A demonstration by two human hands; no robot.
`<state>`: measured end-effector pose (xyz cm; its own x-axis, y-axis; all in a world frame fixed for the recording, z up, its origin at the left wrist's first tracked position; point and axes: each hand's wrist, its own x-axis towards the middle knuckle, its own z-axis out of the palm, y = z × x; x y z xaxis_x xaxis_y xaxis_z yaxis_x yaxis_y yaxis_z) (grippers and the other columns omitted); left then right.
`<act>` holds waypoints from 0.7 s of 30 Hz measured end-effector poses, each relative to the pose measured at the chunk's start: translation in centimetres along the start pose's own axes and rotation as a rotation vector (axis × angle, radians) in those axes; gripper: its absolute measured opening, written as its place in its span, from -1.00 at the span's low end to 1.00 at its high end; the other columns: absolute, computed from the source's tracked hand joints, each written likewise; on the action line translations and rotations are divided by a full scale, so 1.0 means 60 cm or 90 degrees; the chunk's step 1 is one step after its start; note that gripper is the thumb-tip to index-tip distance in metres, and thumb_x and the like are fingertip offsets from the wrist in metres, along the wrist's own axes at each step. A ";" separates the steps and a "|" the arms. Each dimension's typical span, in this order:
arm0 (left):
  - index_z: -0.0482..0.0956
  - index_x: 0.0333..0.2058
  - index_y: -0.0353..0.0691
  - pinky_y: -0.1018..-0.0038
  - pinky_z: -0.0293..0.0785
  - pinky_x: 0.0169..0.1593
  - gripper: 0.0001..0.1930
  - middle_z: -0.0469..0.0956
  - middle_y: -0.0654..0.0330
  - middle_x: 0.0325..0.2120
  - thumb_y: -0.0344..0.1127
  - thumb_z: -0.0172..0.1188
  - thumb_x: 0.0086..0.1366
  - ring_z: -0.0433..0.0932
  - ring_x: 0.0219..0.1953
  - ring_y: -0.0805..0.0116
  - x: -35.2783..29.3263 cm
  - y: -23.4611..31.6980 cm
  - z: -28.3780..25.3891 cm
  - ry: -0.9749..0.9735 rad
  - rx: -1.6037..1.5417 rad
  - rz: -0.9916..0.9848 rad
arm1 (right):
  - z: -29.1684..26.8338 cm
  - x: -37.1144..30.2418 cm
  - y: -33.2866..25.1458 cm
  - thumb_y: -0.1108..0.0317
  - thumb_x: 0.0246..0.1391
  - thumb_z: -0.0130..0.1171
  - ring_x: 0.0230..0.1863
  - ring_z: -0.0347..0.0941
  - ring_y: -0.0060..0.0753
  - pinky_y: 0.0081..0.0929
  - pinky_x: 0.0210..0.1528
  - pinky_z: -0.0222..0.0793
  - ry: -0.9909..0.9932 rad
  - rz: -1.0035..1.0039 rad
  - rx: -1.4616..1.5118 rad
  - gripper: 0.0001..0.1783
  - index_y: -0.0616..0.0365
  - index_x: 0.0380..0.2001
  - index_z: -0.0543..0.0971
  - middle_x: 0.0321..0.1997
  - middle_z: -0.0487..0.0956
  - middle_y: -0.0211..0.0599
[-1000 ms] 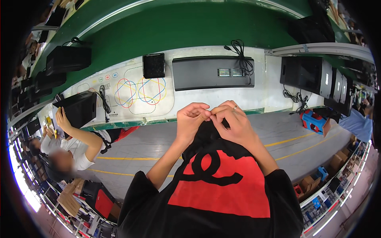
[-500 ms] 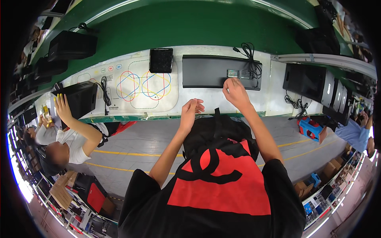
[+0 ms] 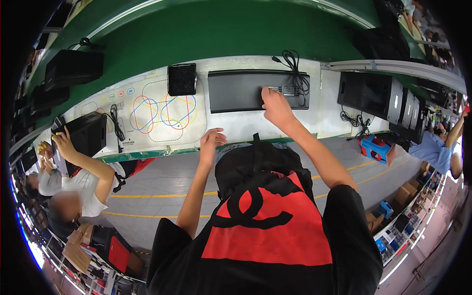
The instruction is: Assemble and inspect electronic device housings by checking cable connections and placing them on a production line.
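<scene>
A black computer case point(image 3: 233, 93) lies flat on the white worktop, with slotted vents point(image 3: 292, 91) toward its right end. My right hand point(image 3: 278, 109) is over the case, fingertips bent together at the left end of the vents. Whatever those fingers may hold is hidden. My left hand point(image 3: 210, 147) hovers at the table's near edge, fingers loosely curved and apart, nothing in it. A coiled black cable point(image 3: 295, 73) rests across the right part of the case. Just left of the case sits a shallow black tray point(image 3: 182, 80).
A printed mat point(image 3: 169, 120) with coloured loops covers the left worktop. Farther left, a co-worker's hand point(image 3: 63, 142) touches another black case point(image 3: 87, 132). More cases point(image 3: 368, 96) and a cable point(image 3: 361, 123) lie at right. A blue and red crate point(image 3: 376, 149) stands beyond the near edge.
The view has shifted, so the bench appears farther left. My right hand has moved left and farther over the case. My left hand has drawn slightly left. The co-worker's hand has come lower.
</scene>
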<state>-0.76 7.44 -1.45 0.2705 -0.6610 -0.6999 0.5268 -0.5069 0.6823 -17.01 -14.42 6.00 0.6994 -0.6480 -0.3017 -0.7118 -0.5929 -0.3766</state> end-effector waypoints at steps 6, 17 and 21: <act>0.51 -0.17 -0.33 0.55 0.40 -0.26 -0.64 0.55 0.19 -0.47 -0.11 -0.07 0.37 0.54 -0.39 0.42 0.056 0.034 -0.049 0.114 -0.053 0.086 | 0.014 0.038 0.007 0.67 -0.36 0.10 -0.25 0.50 0.24 -0.09 -0.21 0.47 -0.002 0.196 0.070 -0.61 0.46 -0.29 0.40 -0.35 0.54 0.20; 0.29 0.14 -0.30 0.43 0.13 0.22 -0.56 0.40 0.16 0.04 -0.17 -0.24 0.43 0.31 0.13 0.36 0.209 0.015 0.003 0.108 -0.080 0.203 | 0.015 -0.056 0.040 0.47 -0.13 0.26 -0.41 0.45 -0.11 -0.29 -0.36 0.38 0.212 0.066 0.228 -0.73 0.19 -0.48 0.32 -0.43 0.50 -0.11; 0.25 0.18 -0.30 0.42 0.03 0.28 -0.54 0.34 0.17 0.12 -0.15 -0.27 0.44 0.24 0.19 0.35 0.188 0.022 0.008 0.030 -0.155 0.156 | 0.063 -0.134 0.202 0.43 0.14 0.14 -0.46 0.25 -0.73 -0.58 -0.44 0.22 0.398 0.320 0.533 -0.75 0.12 -0.54 0.31 -0.49 0.45 -0.46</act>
<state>2.57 -0.93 -8.35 0.4467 -0.7178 -0.5341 0.6169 -0.1853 0.7649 -31.03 -14.58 0.55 0.0295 -0.9825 -0.1839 -0.4701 0.1488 -0.8700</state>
